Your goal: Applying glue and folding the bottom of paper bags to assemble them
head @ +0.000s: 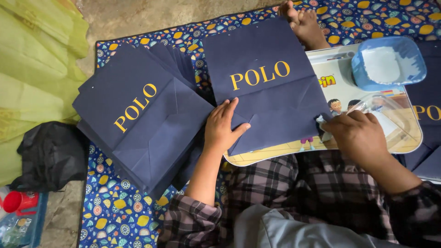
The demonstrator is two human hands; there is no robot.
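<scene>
My left hand (223,128) lies flat on the lower left corner of a navy paper bag (266,78) with yellow lettering, which rests on a cartoon-printed lap tray (409,142). My right hand (356,135) pinches the bag's lower right corner, next to a clear plastic container (390,115). A stack of several similar navy bags (142,119) lies to the left of my left hand on the patterned mat.
A blue plastic lid (388,62) with white paste sits at the tray's far right. A foot (303,23) rests beyond the bag. More navy bags (429,115) lie at the right edge. A black bag (50,154), green cloth (32,59) and a red cup (18,202) are on the left.
</scene>
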